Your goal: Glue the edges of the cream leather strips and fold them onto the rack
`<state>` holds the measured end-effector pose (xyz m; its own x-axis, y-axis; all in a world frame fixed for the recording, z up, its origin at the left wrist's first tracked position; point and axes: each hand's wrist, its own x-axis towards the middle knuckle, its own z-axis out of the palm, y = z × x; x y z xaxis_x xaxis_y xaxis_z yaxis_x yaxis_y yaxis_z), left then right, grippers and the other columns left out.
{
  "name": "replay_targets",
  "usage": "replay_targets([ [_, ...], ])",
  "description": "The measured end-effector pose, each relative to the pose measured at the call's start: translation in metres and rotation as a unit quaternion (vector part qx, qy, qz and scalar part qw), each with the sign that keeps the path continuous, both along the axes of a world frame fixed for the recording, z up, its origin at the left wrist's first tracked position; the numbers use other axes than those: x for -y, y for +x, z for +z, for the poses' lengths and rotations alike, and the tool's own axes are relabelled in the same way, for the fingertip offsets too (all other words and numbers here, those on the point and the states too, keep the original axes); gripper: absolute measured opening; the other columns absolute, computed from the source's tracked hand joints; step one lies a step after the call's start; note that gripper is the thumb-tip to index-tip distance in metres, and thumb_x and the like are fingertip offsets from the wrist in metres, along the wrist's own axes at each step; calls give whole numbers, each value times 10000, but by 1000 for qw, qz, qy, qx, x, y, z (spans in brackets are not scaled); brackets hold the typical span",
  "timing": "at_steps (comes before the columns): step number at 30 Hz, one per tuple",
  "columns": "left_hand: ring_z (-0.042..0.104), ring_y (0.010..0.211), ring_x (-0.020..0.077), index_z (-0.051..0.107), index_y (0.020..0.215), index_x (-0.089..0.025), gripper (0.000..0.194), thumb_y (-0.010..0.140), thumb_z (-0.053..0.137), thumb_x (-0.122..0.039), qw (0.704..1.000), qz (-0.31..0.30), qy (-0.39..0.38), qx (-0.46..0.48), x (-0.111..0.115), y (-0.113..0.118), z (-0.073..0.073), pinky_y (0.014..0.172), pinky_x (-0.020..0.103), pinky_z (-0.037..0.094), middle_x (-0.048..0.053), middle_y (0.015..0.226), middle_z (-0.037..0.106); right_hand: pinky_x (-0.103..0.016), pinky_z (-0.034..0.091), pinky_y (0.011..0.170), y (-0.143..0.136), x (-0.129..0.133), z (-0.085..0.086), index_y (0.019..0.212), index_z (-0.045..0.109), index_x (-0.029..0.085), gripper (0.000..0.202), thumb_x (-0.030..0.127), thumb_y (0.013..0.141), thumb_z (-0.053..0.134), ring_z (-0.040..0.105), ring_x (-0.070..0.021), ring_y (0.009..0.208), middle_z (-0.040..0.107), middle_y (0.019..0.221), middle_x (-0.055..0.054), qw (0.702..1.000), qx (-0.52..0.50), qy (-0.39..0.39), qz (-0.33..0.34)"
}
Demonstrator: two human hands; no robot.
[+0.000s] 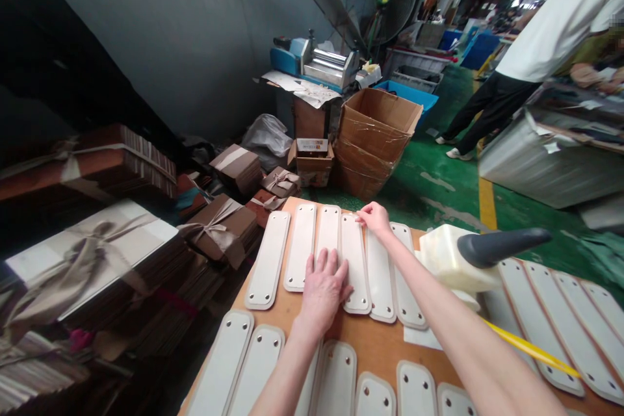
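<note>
Rows of pale, rounded strips [269,260] with dark metal studs at their ends lie on an orange-brown board [287,312]. My left hand [324,289] rests with fingers spread on the lower part of the third strip [329,227] in the back row. At the top end of the fourth strip [355,266], my right hand [374,218] is pinched, and what is between its fingertips is too small to make out. A cream container [446,257] with a dark nozzle stands right of my right forearm. A yellow stick [531,348] lies near it.
Tied bundles [219,227] are stacked at the left. Beyond the board are a large cardboard box [373,136] and a blue roller machine [316,62]. A person in a white top [550,19] stands at a workbench [550,156] at the right. More strips lie at the board's right [570,312].
</note>
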<state>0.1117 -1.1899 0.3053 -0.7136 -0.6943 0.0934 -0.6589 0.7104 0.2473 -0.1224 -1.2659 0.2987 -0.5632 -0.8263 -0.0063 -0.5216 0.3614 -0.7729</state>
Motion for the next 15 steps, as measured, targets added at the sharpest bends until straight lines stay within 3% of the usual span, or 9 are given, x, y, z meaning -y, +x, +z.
replay_targets([
  [4,379,1319,345,537,1271,-300,490,815,643,-443,1000,1,-13,-1,-1,-1,-2,1068,579,316,91,1413,482,-254,455,654,3,7,-2,884,661,208,155,156,737,660,642,-169,631,604,518,51,995,-63,59,46],
  [8,379,1316,346,542,1267,-300,482,815,645,-434,1000,2,-19,-5,-2,-1,-1,1064,583,318,94,1407,486,-264,427,727,8,8,2,780,686,212,67,176,773,630,639,-192,800,681,699,-8,984,-125,100,73],
  [15,373,1326,347,531,1278,-299,480,828,629,-436,1000,-1,-13,-8,-2,-1,-2,1073,586,306,93,1419,476,-270,421,790,18,4,4,843,648,181,152,156,883,504,616,-206,915,659,998,-95,973,-177,114,99],
])
